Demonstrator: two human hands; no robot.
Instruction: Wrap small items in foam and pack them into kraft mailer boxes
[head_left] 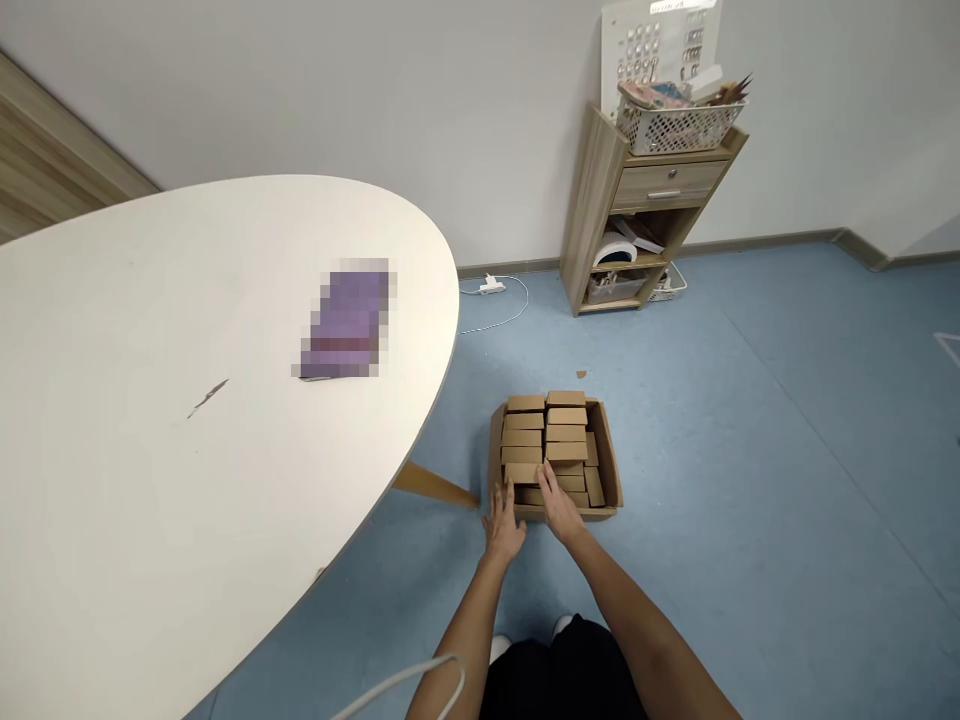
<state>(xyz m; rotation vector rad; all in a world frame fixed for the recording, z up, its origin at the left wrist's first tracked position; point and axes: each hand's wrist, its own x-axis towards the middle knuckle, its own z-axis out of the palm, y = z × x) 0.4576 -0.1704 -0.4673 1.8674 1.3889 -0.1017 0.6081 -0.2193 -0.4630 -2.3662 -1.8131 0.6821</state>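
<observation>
A larger open cardboard box (613, 455) stands on the floor, packed with small brown cardboard boxes in rows. One small cardboard box (523, 473) in the near left part lies between my hands. My left hand (504, 530) reaches its near left edge with fingers spread, the tips touching or just beside it. At its right end, the fingers of my right hand (562, 510) rest against the corner and appear to grip it. Beyond them are stacked small boxes (566, 433), and more lie lower down at the right side.
A white rounded table (225, 250) fills the left, with a blurred purple item (345, 320) on it. Its wooden leg (435, 485) stands beside the large box. A wooden cabinet (600, 190) and a white plug with cable (492, 285) are by the wall. A pale cable (397, 680) crosses near my left arm.
</observation>
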